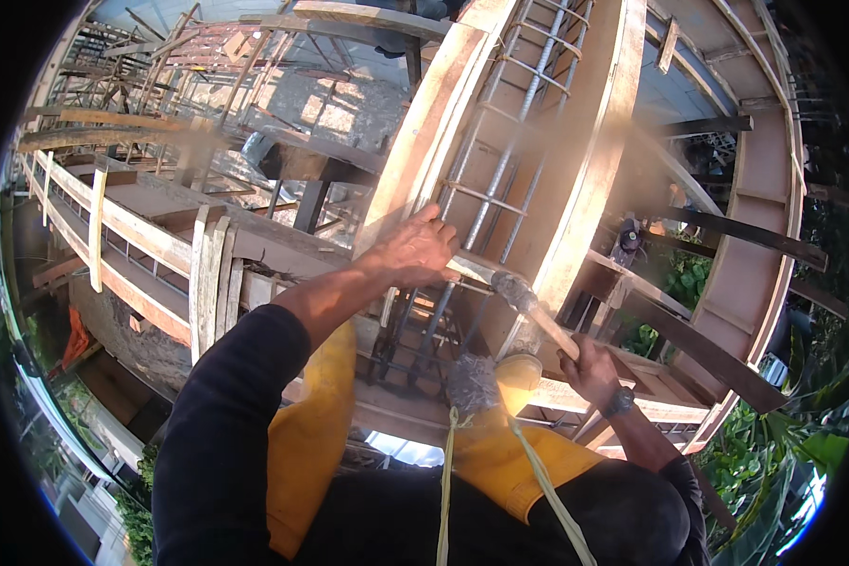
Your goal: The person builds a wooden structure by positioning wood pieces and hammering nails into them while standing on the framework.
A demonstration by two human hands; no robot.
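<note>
hammer [538, 316] at a short wooden batten [470, 270], across a timber beam form [590, 189].
from my remote seat i see the right hand [590, 373] closed round the hammer's handle, its head at the batten's right end. the left hand [415, 250], fingers bent, is at the batten's left end; i cannot tell if it grips. the steel rebar cage [489, 198] runs along inside the form, between its walls.

Wooden formwork [417, 132] — pale-edged, rebar cage [521, 118] inside
</note>
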